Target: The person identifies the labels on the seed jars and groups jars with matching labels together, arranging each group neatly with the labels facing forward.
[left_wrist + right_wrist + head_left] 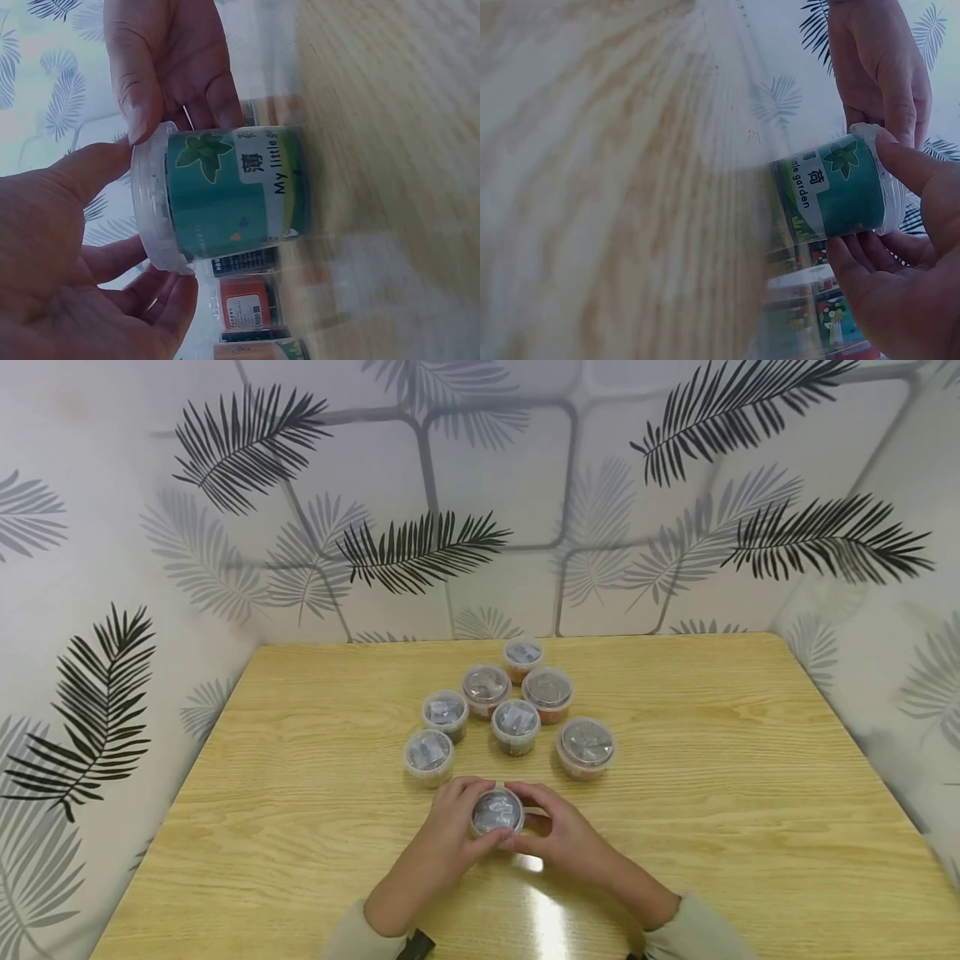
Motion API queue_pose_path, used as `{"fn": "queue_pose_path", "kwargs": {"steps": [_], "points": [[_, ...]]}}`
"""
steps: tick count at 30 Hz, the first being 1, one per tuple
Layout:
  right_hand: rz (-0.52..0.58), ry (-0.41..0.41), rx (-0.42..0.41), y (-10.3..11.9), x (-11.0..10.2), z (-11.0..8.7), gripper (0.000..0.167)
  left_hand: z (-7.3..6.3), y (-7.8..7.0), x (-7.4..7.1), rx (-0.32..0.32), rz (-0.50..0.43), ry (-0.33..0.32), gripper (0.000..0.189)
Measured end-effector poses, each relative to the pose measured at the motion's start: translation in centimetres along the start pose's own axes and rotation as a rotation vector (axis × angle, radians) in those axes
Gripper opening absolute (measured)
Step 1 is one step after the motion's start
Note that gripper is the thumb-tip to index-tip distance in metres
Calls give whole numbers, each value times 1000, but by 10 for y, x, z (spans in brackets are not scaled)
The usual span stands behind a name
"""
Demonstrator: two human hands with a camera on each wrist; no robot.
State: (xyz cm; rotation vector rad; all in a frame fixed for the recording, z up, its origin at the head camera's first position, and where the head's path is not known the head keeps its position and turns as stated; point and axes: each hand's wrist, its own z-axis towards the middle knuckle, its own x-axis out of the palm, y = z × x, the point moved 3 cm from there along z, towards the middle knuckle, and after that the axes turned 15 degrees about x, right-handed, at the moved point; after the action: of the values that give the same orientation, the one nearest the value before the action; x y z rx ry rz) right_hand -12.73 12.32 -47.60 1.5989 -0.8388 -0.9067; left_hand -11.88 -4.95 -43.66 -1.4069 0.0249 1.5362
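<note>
Between both hands is a small round plastic tub [497, 811] with a clear lid and grey packets showing through its top. A green label [217, 191] with a mint leaf and the words "My little garden" wraps its side. My left hand [444, 837] grips the lid's rim from the left, thumb on the near side and fingers round the far side. From the right, my right hand [564, 841] holds the same rim [889, 184] in a mirrored way. The tub is upright, its base at or very near the table; exact contact is hard to tell.
Several similar lidded tubs stand in a loose cluster beyond the hands, among them a left one [429, 756], a middle one [516, 727] and a right one [586, 747]. The wooden table [300, 793] meets a leaf-patterned wall [495, 468] at the back.
</note>
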Motion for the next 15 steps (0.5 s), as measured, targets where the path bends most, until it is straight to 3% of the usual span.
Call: {"fn": "queue_pose_path", "kwargs": {"steps": [8, 15], "points": [[-131, -22, 12, 26, 8, -8, 67, 1, -3, -3, -23, 83, 22, 58], [-223, -57, -41, 7, 5, -1, 67, 2, -2, -2, -31, 112, 26, 59]]}}
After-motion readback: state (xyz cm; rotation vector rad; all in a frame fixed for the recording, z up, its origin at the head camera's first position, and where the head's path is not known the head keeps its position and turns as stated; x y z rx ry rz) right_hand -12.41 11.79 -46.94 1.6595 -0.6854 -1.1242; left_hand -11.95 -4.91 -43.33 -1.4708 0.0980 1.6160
